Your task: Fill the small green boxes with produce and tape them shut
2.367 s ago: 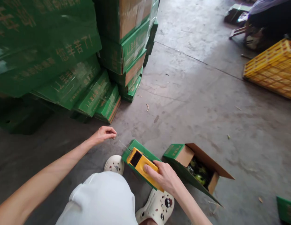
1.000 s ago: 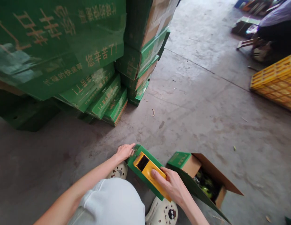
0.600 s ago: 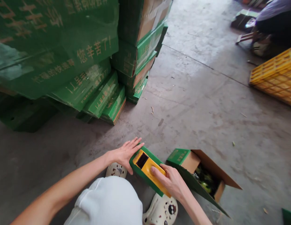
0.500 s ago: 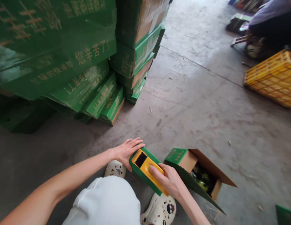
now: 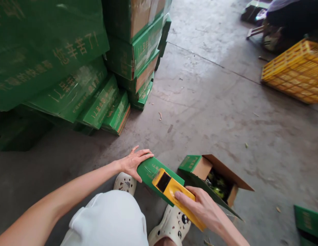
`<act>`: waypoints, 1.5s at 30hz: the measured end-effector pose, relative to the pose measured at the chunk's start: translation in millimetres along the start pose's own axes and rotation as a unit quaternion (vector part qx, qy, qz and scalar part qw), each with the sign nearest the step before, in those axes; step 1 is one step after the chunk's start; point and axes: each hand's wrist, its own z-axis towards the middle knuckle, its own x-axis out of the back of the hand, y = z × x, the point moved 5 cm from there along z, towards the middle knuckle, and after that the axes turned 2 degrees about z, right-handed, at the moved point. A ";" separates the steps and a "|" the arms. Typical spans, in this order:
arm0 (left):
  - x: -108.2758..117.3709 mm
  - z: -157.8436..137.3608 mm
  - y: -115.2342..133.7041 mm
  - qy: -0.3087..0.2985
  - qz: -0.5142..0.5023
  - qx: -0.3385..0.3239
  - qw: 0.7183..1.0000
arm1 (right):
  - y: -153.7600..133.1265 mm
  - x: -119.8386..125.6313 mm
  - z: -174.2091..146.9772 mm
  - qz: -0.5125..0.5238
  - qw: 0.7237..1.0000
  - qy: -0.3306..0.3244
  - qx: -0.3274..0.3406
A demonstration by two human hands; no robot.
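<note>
A closed green cardboard box (image 5: pixel 148 171) with printed lettering and a glossy strip along its top stands by my feet. My left hand (image 5: pixel 133 163) clasps its far left end, thumb on the near side and fingers across the corner. In my right hand (image 5: pixel 200 204) is a long yellow handheld tool (image 5: pixel 170 190) with a dark window near its front; my thumb presses on its top. The tool overlaps the near right part of the box in view; whether they touch, I cannot tell. Its exact kind is unclear.
An opened green box (image 5: pixel 189 163) with dark and yellowish-green contents sits to the right. Stacked green cartons (image 5: pixel 123 54) rise at the left. A yellow plastic crate (image 5: pixel 292 73) and a seated person (image 5: pixel 289 24) are at the upper right. Another green box (image 5: pixel 309 218) shows lower right.
My right hand has drawn the yellow tool toward me and to the right, uncovering more of the box top. My left hand stays at the box's end. The view has shifted slightly.
</note>
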 end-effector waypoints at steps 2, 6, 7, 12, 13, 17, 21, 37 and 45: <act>-1.7 -1.0 -0.1 -0.003 -0.001 0.002 1.000 | 9.5 0.8 -9.3 0.007 1.000 -0.012 -0.003; -4.7 -2.5 -0.5 -0.012 0.012 0.013 1.000 | 14.3 -2.4 -10.1 -0.033 0.999 -0.010 -0.019; -4.9 -3.0 -0.6 -0.014 0.018 0.017 1.000 | 13.4 -3.0 -7.3 -0.060 0.998 0.000 -0.026; 3.0 -5.8 7.8 -0.023 0.082 0.019 0.996 | 6.1 -6.0 8.1 -0.155 0.987 0.018 -0.050; 5.0 -5.3 12.7 -0.023 0.106 0.017 0.994 | 5.0 -6.0 9.9 -0.163 0.985 0.020 -0.055; -3.2 6.6 44.2 -0.030 0.228 -0.009 0.973 | 2.2 -5.4 12.2 -0.188 0.980 0.030 -0.059; -34.9 24.2 69.9 -0.040 0.253 -0.048 0.966 | 3.9 -7.4 11.4 -0.188 0.979 0.037 -0.063; -33.8 25.2 72.2 0.003 0.195 -0.102 0.975 | 71.5 25.1 -64.9 -0.121 0.989 0.026 -0.087; -33.6 22.1 73.2 0.003 0.198 -0.098 0.975 | 82.2 17.2 -50.9 -0.164 0.979 0.043 -0.112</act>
